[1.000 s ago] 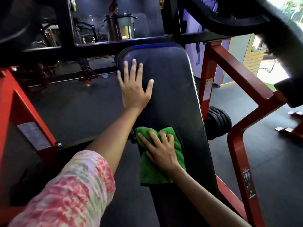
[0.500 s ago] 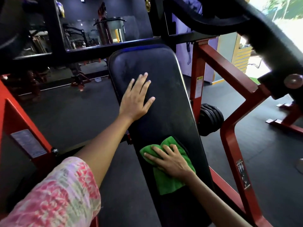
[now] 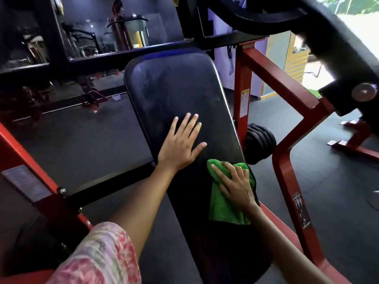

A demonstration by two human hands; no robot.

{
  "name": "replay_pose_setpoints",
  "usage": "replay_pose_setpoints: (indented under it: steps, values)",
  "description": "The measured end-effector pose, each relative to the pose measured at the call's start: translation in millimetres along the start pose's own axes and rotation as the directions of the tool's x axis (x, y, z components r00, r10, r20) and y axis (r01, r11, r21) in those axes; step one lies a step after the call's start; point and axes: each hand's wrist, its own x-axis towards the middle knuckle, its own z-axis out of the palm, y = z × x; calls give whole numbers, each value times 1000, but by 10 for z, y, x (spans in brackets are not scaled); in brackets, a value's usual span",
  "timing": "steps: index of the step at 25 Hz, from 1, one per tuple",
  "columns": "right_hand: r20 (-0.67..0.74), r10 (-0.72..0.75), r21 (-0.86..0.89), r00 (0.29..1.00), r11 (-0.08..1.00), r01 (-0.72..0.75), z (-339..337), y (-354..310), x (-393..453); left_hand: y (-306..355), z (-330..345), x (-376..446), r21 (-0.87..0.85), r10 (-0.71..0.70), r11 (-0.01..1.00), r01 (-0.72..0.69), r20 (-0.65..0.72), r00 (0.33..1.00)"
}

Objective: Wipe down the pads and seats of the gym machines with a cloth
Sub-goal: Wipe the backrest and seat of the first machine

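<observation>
The left hand [image 3: 179, 146] lies flat, steadying the long black padded backrest [image 3: 176, 93]; the right hand [image 3: 235, 185] presses the green microfibre cloth [image 3: 223, 210] for wiping.

My left hand [image 3: 180, 148] lies flat on the long black padded backrest [image 3: 176, 89], which runs away from me toward twelve o'clock. At four o'clock from that hand, just beside it, my right hand [image 3: 235, 186] rests on the folded green microfibre cloth [image 3: 222, 210], at the pad's right edge. At three o'clock of the pad stands the red steel machine frame [image 3: 281, 171], with the stack of black round weight plates [image 3: 259, 140] between them. A black crossbar [image 3: 110, 179] reaches out at nine o'clock.
</observation>
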Motion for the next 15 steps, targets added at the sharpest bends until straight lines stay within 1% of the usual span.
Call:
replay_pose_setpoints:
  steps: [1, 2, 3, 4, 5, 6, 7, 8, 9, 10, 11, 12, 13, 14, 15]
  values:
    - [-24, 168, 57, 985, 984, -167, 11, 52, 39, 5, 6, 0, 14, 18, 1000, -18, -1, 1000]
    - [-46, 360, 120, 932, 928, -353, 30, 44, 141, -4, 10, 3, 21, 27, 999, -27, 1, 1000]
    - [-47, 500, 164, 865, 858, -488, 19, -26, 268, -13, 11, 8, 22, 30, 999, -30, 0, 1000]
    - [-56, 548, 174, 835, 829, -532, 10, -147, 340, -8, 12, 3, 18, 29, 999, -29, -3, 1000]
    - [-82, 513, 157, 854, 853, -498, 8, -298, 354, -7, 13, -1, 23, 26, 999, -26, -6, 1000]
    - [-103, 409, 127, 907, 910, -396, 24, -449, 279, -3, 12, -5, 33, 20, 999, -20, -3, 1000]
    - [-98, 260, 102, 961, 963, -250, 36, -559, 130, -3, 6, -2, 42, 12, 999, -12, 5, 1000]
    - [-77, 131, 89, 988, 988, -124, 55, -578, -68, 3, -1, -1, 47, 6, 999, -7, 11, 1000]
    - [-63, 81, 84, 995, 994, -76, 71, -526, -268, 11, -3, -9, 53, 8, 999, -9, 9, 1000]
    - [-65, 148, 94, 987, 985, -142, 84, -418, -411, 23, 6, -18, 63, 18, 998, -18, -3, 1000]
    - [-82, 326, 135, 942, 940, -314, 104, -301, -460, 25, 21, -19, 76, 32, 997, -31, -16, 999]
    - [-74, 543, 210, 837, 829, -519, 118, -204, -412, 17, 31, -14, 86, 43, 995, -41, -16, 999]
    - [-44, 695, 271, 717, 699, -661, 129, -122, -279, 10, 35, -9, 92, 48, 995, -47, -13, 999]
    - [-14, 763, 300, 646, 620, -725, 110, -77, -106, 11, 38, -10, 97, 50, 994, -48, -14, 999]
    - [-11, 759, 292, 651, 625, -724, 93, -89, 44, 14, 39, -7, 104, 49, 993, -47, -21, 999]
